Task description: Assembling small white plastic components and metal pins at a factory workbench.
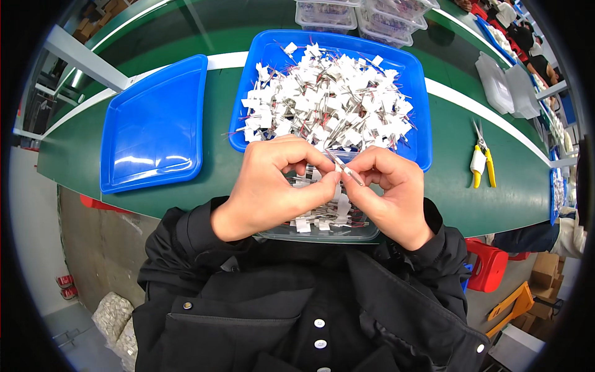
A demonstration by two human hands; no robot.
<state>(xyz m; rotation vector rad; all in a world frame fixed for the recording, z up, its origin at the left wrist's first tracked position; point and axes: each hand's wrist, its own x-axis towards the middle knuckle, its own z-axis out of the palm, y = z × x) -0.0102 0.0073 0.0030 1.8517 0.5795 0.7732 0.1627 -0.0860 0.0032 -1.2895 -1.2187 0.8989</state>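
Between my two hands is a thin metal-tipped wire part with a white tag (348,169), held slantwise. My left hand (279,183) pinches its white tag side with thumb and forefinger. The fingers of my right hand (390,189) are closed round the slim grey end. Directly under them sits a clear plastic box (291,232) with similar tagged parts in it, partly covered by my hands. Just beyond, a blue tray (424,133) is heaped with many loose tagged wire parts (328,93), some with red leads.
A bare blue tray (152,124) lies tilted at the left. Yellow-handled pliers (481,158) rest on the green table (452,192) at the right. Stacked clear boxes (365,18) stand at the back, with other clear containers (508,87) far right. A red stool (486,265) is beside the table.
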